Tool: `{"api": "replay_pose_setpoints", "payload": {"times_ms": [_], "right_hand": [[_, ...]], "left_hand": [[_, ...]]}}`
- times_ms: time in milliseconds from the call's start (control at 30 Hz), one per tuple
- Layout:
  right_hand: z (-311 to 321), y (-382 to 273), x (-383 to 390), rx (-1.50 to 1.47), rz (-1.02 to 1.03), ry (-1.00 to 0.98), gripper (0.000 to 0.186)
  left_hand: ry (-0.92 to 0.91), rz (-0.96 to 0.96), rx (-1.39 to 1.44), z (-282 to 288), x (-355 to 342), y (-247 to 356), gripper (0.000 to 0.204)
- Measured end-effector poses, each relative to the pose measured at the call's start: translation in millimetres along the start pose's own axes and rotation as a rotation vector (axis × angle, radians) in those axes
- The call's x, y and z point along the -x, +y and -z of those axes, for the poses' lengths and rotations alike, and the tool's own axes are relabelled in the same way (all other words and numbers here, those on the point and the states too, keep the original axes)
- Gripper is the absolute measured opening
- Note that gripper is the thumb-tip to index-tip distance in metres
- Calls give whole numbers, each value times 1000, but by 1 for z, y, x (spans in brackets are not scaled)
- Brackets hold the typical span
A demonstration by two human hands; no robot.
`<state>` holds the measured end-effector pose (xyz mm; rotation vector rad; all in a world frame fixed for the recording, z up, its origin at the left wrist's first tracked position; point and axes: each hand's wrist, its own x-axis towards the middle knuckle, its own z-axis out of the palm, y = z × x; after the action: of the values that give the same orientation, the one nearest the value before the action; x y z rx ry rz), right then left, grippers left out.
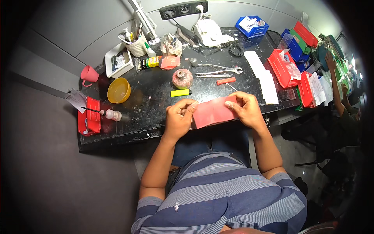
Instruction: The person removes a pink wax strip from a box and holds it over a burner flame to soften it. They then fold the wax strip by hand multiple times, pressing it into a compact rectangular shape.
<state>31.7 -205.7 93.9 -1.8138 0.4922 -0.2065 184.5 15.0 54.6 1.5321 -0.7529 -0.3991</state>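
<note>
A pink, flat rectangular wax sheet (215, 112) is stretched between my two hands over the near edge of the black bench, slightly bent. My left hand (179, 120) pinches its left end between thumb and fingers. At the other end my right hand (247, 111) grips the upper right corner, thumb on top. Just beyond the sheet lie a yellow-green lighter (180, 93) and a small tool with a red handle (226, 81). Behind the lighter stands a round, pink-stained burner jar (182, 80) with a metal top. Metal pliers (220, 68) rest farther back.
On the left are a yellow bowl (119, 90), a pink mug (89, 74), a red bin (93, 116) and a small bottle (113, 115). White paper strips (268, 86) and a red bin (283, 68) lie right. A white machine (208, 31) stands behind. Another person's arm (336, 84) shows far right.
</note>
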Motion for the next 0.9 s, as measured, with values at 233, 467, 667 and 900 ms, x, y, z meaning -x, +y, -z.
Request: {"api": "replay_pose_setpoints", "payload": {"times_ms": [233, 467, 667, 900], "right_hand": [[-2, 12, -29, 677, 410, 462, 37], [34, 16, -86, 899, 441, 343, 29], [63, 22, -138, 973, 132, 46, 25], [82, 19, -144, 875, 180, -73, 20]], "left_hand": [[257, 5, -35, 44, -22, -16, 17], [365, -42, -58, 73, -48, -41, 15], [448, -119, -182, 76, -42, -55, 9], [466, -219, -206, 73, -39, -53, 5]]}}
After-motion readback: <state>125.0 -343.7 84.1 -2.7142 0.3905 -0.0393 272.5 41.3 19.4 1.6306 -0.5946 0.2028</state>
